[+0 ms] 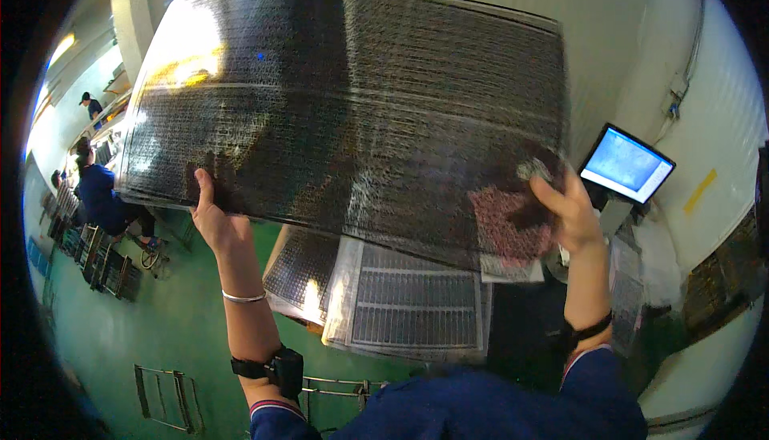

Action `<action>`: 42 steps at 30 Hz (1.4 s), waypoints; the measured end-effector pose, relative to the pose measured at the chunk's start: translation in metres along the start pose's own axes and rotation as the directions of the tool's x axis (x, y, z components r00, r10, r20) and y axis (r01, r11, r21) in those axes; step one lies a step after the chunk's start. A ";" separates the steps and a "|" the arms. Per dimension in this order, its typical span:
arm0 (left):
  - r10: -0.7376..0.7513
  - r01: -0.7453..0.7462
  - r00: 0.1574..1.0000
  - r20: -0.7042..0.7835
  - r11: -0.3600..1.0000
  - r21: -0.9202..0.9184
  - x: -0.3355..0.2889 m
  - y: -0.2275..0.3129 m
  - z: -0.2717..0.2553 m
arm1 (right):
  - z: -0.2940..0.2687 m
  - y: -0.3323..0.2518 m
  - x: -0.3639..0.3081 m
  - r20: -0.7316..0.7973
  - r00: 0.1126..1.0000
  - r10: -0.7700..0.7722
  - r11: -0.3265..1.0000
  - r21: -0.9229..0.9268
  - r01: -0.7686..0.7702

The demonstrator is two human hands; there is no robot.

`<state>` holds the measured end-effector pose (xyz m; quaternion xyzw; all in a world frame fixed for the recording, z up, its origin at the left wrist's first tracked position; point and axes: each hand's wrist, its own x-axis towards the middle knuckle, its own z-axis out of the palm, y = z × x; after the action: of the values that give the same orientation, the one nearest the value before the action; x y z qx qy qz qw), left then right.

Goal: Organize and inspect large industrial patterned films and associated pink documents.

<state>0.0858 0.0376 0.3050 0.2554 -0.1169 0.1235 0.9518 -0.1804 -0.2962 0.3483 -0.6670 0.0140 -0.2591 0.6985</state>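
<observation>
1. Holding a dark, finely patterned panel aloft, the person keeps it in front of the body, its lower edge sloping down to the right.
2. The left grip grasps the panel's lower edge near its left end, thumb on the near face.
3. The right grip grasps the panel's right edge near the lower corner, thumb also in front. Whether the pinkish patch beside it lies on the panel or shows through cannot be told.
4. The step in hand seems to be supporting the raised panel; any next move would call for both hands turning or lowering it together, lest it flex.
5. Below the panel lie a pale-bordered sheet and a dark dotted sheet.
6. Right of the panel stands a lit monitor; left of it sits a co-worker in blue.
</observation>
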 end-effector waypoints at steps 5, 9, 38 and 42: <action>0.107 -0.098 0.991 -0.075 0.989 0.115 -0.011 -0.014 -0.037 | 0.005 -0.003 0.029 0.061 0.998 -0.024 0.974 -0.225 0.037; -0.059 0.074 0.992 -0.116 0.989 0.125 -0.008 -0.048 -0.081 | -0.007 0.000 0.032 0.049 0.998 -0.037 0.970 -0.237 0.048; -0.596 0.561 0.803 -0.024 0.741 0.368 -0.131 -0.007 -0.081 | -0.280 -0.104 -0.068 -0.396 0.917 -0.048 0.547 -0.778 -0.307; -0.604 0.557 0.797 0.001 0.735 0.388 -0.138 -0.005 -0.079 | -0.257 -0.114 -0.068 -0.523 0.851 -0.044 0.673 -0.645 -0.362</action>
<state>-0.0298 0.0498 0.1969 0.4598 -0.0663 -0.1769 0.8677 -0.3722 -0.5055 0.4044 -0.7926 0.3545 -0.3305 0.3700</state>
